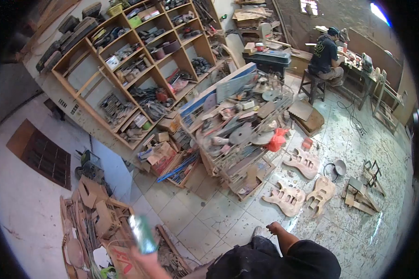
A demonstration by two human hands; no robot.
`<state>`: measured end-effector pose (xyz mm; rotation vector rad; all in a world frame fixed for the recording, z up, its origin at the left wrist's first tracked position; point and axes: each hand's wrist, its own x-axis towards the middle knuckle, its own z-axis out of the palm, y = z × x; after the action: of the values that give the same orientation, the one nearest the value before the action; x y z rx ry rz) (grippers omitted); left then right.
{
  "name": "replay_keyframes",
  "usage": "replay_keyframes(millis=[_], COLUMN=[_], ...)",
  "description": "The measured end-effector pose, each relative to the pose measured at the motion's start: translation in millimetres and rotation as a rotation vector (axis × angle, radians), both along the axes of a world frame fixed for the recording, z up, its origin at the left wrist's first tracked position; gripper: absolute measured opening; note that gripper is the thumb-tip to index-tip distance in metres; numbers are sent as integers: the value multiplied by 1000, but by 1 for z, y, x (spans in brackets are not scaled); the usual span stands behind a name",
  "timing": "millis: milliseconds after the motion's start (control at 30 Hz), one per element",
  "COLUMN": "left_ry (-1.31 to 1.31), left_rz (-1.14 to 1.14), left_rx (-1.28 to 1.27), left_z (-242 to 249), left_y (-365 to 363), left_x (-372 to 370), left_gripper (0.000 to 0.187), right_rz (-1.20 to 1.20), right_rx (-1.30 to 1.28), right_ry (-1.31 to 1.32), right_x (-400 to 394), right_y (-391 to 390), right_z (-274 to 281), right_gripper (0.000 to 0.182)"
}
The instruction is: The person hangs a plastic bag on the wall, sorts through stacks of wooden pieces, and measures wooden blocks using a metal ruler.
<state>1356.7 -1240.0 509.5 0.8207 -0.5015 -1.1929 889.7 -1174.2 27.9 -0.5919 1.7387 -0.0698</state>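
A shiny green-and-silver can [143, 234] is in my left hand [145, 258], low on the left side of the view. The hand is smeared by motion, and its fingers are closed round the can's lower end. My right hand [275, 227] hangs beside my body with its fingers curled in, and I see nothing in it. On the floor beyond the right hand lie three unpainted wooden guitar bodies: one nearest [293, 210], one to its right [328, 186], and one farther back [303, 171].
A cluttered bench [228, 135] with tools and discs stands ahead, and shelves [125, 79] line the wall. Scrap wood and boxes [108, 218] fill the lower left. A person [324, 56] sits at a far table [372, 76]. Metal frames [358, 193] lie at the right.
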Motion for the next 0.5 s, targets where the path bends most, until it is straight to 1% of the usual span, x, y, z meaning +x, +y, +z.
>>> replay_keyframes(millis=[33, 67, 100, 133, 167, 200, 233, 267, 300, 367, 400, 433, 467, 500], left_ry=[247, 121, -6, -87, -162, -256, -351, -515, -678, -1085, -1085, -1219, -1353, -1348], left_rz=[-162, -303, -571, -636, -805, -843, -880, -855, -825, -628, -638, -670, -698, -704], left_rx=[166, 122, -37, -53, -142, -169, -197, -208, -219, -629, -646, -664, -683, -700], left_z=[-23, -19, -5, 13, 8, 12, 20, 33, 45, 34, 27, 21, 21, 26], left_y=[-48, -89, -125, -146, -179, -203, -223, -238, -251, -305, -331, -353, -365, -367], left_x=[-4, -51, -103, -154, -184, -217, -252, -285, -315, -362, -379, -393, -405, -414], left_gripper=[77, 84, 87, 88, 87, 84, 81, 75, 70, 61, 61, 59, 57, 57], right_rz=[-23, -32, -120, -208, -277, -288, -406, -525, -656, -824, -878, -899, -1041, -1186], right_rx=[61, 59, -5, -71, -105, -113, -196, -278, -261, -205, -211, -242, -177, -135], right_ry=[-7, -2, -36, -70, -60, -54, -10, 32, -28, -17, 8, -84, -100, -228], right_x=[-11, -24, -36, -46, -53, -61, -67, -73, -76, -83, -80, -81, -72, -67], right_y=[-4, -1, 5, 11, 16, 25, 37, 46, 57, 89, 107, 134, 150, 178], right_z=[21, 20, 10, 3, 2, 3, 6, 12, 26, 3, 8, -22, -20, -57], right_gripper=[39, 39, 36, 34, 29, 29, 30, 32, 27, 24, 23, 21, 19, 23])
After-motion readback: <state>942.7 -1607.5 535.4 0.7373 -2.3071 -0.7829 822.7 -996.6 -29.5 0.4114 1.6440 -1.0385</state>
